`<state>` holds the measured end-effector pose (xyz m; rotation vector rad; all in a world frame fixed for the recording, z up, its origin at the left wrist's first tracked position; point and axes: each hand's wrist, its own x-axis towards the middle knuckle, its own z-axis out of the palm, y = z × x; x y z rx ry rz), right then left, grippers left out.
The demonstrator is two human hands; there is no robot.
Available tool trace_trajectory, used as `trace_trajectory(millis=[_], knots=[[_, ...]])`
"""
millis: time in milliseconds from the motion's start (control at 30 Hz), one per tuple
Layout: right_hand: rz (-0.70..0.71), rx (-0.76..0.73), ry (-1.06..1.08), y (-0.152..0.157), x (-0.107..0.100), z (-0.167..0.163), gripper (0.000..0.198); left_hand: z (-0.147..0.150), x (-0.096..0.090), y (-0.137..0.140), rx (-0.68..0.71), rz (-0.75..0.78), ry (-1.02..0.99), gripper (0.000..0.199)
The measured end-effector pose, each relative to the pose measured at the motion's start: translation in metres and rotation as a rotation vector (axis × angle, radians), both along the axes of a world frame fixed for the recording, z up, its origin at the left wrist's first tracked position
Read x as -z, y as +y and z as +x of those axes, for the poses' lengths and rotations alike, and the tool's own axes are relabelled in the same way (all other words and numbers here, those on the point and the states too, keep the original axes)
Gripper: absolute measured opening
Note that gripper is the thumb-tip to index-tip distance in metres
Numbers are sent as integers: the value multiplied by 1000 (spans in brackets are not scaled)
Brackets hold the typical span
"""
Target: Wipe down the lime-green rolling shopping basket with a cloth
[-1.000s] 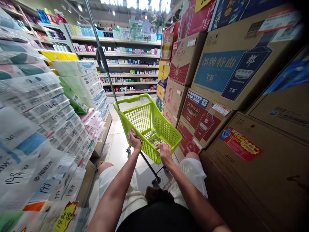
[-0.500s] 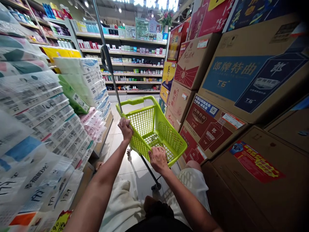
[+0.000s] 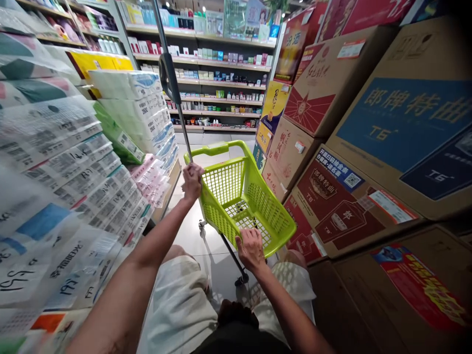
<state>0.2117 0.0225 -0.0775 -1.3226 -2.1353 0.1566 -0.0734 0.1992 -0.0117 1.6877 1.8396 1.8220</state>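
A lime-green shopping cart (image 3: 271,201) with an open mesh basket stands in front of me, slightly turned. My left hand (image 3: 192,182) is closed around the basket's left rim. A thin metal pole (image 3: 183,125) with a black fitting (image 3: 170,78) rises from that corner; whether the hand grips the pole as well is hidden. Over the near rim of the basket curl the fingers of my right hand (image 3: 251,248). Through the mesh, the basket bottom shows no goods. A caster (image 3: 241,280) touches the floor below.
Stacked paper packs (image 3: 70,162) line the left side, with a pink pack (image 3: 149,179) low beside the aisle. Cardboard liquor cartons (image 3: 332,191) are piled high on the right. Shelves of small boxes (image 3: 221,78) stand across the far end of the tiled floor (image 3: 221,138).
The shelves and right-hand cartons appear nearer, and my view has tipped downward. Both hands keep their places on the cart, which sits slightly further right in view.
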Motion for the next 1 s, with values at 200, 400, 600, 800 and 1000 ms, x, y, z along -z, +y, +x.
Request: trace_trajectory(millis=[200, 400, 600, 800, 1000], knots=[[-10, 0, 0, 1, 2, 2, 45, 12, 17, -15, 308, -210, 201, 15], [-48, -15, -8, 1, 2, 3, 42, -4, 10, -4, 16, -35, 26, 35], [-40, -5, 7, -1, 6, -1, 39, 35, 72, -46, 177, -83, 82, 44], [-37, -21, 11, 0, 5, -1, 40, 23, 38, -4, -170, -16, -203, 58], [-7, 4, 43, 1, 9, -4, 41, 59, 83, -36, -80, -143, -642, 51]])
